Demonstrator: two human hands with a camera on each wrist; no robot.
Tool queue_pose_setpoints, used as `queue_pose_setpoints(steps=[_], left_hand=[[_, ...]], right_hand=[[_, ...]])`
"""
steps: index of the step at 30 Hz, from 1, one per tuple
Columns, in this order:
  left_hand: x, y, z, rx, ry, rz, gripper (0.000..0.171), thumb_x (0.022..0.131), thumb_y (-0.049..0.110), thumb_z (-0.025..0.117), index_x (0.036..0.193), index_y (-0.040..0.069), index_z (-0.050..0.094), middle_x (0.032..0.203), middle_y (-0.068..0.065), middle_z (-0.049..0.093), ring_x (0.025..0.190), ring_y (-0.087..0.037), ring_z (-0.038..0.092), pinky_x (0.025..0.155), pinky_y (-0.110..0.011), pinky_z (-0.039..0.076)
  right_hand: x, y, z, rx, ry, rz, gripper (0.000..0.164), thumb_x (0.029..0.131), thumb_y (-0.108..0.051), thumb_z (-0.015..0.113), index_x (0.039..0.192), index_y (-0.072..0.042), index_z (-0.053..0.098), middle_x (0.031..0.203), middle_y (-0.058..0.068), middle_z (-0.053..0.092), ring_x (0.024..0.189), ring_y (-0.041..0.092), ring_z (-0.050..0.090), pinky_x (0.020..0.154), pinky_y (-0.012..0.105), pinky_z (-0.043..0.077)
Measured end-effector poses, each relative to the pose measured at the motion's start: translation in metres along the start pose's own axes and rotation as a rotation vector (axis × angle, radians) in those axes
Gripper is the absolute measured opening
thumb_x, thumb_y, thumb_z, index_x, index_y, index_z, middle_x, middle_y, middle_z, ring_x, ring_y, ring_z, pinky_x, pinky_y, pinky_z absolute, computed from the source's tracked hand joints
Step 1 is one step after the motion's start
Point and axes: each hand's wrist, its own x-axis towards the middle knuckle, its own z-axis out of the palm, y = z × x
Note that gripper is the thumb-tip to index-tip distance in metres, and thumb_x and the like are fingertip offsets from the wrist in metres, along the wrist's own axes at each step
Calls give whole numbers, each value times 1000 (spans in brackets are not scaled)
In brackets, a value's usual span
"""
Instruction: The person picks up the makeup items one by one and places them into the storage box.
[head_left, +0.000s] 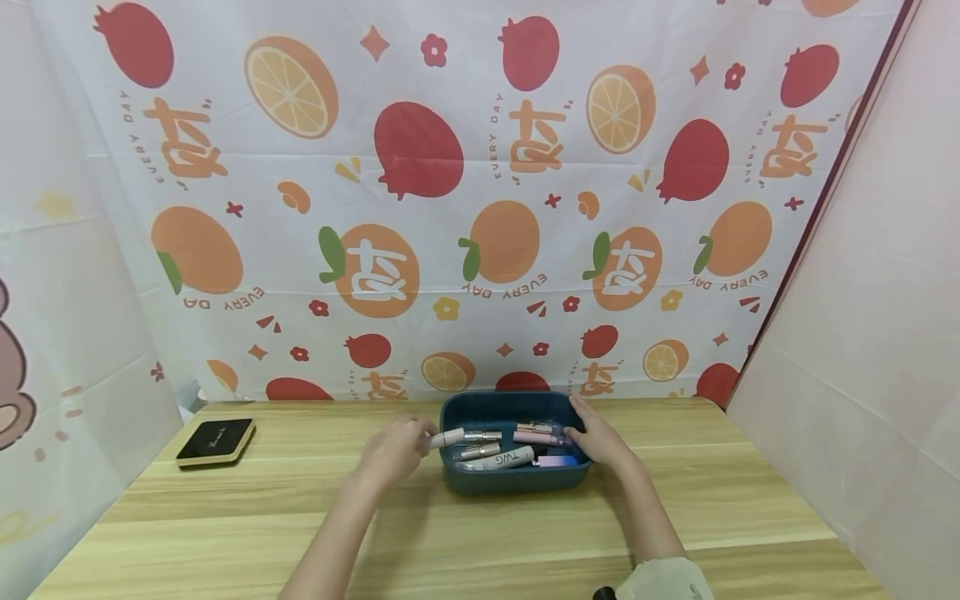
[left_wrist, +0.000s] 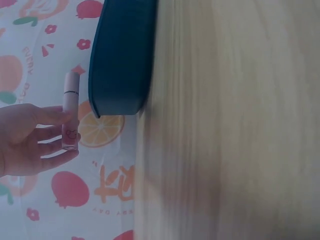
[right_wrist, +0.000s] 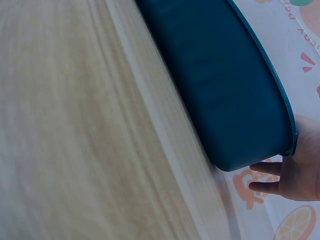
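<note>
A dark blue-green bin (head_left: 517, 481) stands on the wooden table with several cosmetic tubes inside, among them a white tube marked TWG (head_left: 502, 458), a blue-and-pink tube (head_left: 555, 461) and a pink one (head_left: 534, 437). Just at the bin's left end, my left hand (head_left: 396, 450) pinches a pale pink lip gloss tube (left_wrist: 71, 107) between thumb and fingers, its light cap towards the bin. My right hand (head_left: 606, 442) holds the bin's right end. In the right wrist view its fingers (right_wrist: 265, 187) lie along the outer wall.
A flat black box with gold edges (head_left: 216, 442) lies at the table's left. Behind the table hangs a fruit-print curtain (head_left: 465, 350), close to the bin's back. Pale sheets enclose the left and right sides.
</note>
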Motion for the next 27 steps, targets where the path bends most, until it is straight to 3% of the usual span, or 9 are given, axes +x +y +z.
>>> queue_pose_setpoints(steps=[5, 11, 23, 27], left_hand=[[1, 3, 6, -10, 5, -8, 18, 74, -3, 70, 90, 6, 69, 82, -5, 60, 73, -21, 55, 62, -35, 48], [4, 7, 11, 31, 30, 37, 21, 73, -5, 69, 91, 6, 69, 86, -8, 61, 80, -28, 59, 64, -39, 49], [16, 21, 17, 73, 12, 66, 17, 78, 1, 68, 94, 8, 69, 85, -6, 60, 77, -22, 57, 64, -36, 48], [20, 23, 20, 101, 41, 116, 14, 79, 1, 67, 91, 8, 69, 78, -2, 56, 71, -19, 55, 61, -31, 47]], right_hand=[[1, 0, 0, -2, 1, -4, 62, 92, -17, 55, 144, -1, 26, 147, 17, 23, 132, 36, 23, 103, 52, 20], [1, 1, 1, 2, 2, -3, 62, 91, -17, 55, 144, -1, 26, 147, 17, 23, 131, 37, 23, 102, 53, 21], [0, 1, 0, 7, 3, 10, 61, 91, -17, 55, 143, -1, 26, 147, 18, 24, 131, 38, 23, 101, 54, 21], [-1, 1, 0, 5, 2, 14, 61, 92, -17, 55, 143, -2, 27, 146, 18, 24, 131, 38, 24, 101, 55, 21]])
